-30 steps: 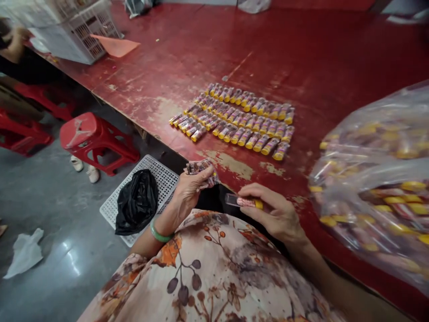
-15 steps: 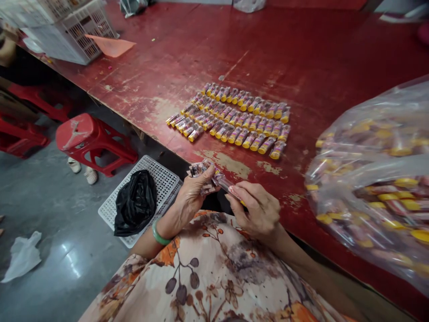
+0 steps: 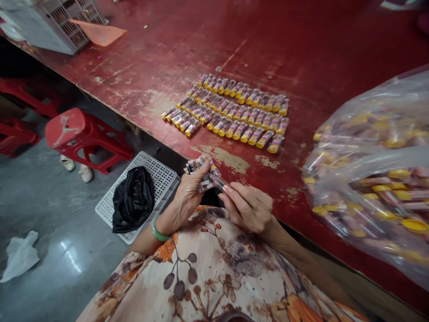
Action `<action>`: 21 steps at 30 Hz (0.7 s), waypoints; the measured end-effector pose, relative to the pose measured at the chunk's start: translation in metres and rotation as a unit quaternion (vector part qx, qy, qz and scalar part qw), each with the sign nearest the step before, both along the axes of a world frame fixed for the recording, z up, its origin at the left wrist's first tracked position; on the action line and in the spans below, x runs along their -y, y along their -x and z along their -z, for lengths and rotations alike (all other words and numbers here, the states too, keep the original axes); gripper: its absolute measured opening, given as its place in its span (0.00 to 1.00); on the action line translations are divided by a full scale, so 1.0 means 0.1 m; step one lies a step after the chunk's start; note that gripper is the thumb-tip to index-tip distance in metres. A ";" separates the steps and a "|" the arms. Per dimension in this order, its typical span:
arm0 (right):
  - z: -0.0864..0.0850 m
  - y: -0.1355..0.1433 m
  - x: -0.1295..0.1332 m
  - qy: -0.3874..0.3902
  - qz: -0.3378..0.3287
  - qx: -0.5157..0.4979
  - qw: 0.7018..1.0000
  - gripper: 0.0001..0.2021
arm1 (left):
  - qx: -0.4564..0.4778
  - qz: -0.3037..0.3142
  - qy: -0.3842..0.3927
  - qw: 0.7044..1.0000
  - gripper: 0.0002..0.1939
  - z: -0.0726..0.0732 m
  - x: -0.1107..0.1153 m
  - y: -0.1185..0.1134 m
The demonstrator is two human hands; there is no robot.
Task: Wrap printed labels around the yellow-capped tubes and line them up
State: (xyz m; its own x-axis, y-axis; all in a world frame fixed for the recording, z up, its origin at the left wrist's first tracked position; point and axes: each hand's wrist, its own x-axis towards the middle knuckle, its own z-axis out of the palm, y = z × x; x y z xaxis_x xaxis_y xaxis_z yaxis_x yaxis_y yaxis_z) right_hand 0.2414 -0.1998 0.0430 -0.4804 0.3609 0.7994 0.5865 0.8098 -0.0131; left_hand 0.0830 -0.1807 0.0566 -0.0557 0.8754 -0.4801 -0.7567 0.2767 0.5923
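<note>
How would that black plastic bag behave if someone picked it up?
The black bag would probably sag, given its loose, crumpled folds. Its shiny surface may feel slippery. It could be light, though the folds hide any contents.

Dim indoor light glares off the grey floor [image 3: 67, 223] and plastic bag [image 3: 355, 170]; edges look stretched and blurred.

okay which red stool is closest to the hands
The stool beside the white tray; its whole seat shows, the left edge cuts off the other two.
</note>
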 end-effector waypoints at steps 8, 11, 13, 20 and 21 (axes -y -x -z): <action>-0.01 0.00 0.00 0.003 0.015 -0.005 1.000 0.21 | -0.020 0.024 0.026 0.999 0.15 0.02 0.00 0.01; 0.01 0.01 0.00 0.004 0.028 0.006 1.000 0.20 | -0.030 0.010 0.002 0.999 0.15 0.00 0.00 -0.01; 0.03 0.02 0.00 0.025 0.018 -0.011 0.999 0.18 | -0.035 -0.001 -0.004 0.999 0.17 0.00 0.00 -0.01; 0.07 0.06 0.00 0.100 0.031 -0.120 0.987 0.16 | -0.056 0.037 0.027 0.997 0.19 0.05 -0.01 0.02; 0.06 0.06 0.00 0.084 0.032 -0.106 0.990 0.17 | -0.054 0.038 0.028 0.997 0.19 0.05 -0.01 0.02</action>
State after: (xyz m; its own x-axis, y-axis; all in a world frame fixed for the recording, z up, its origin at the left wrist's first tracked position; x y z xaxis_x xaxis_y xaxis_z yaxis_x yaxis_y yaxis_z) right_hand 0.2356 -0.2003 0.0367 -0.2803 0.5222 0.8055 0.6060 0.7470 -0.2734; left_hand 0.0810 -0.1798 0.0513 -0.0446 0.8515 -0.5224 -0.6656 0.3647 0.6512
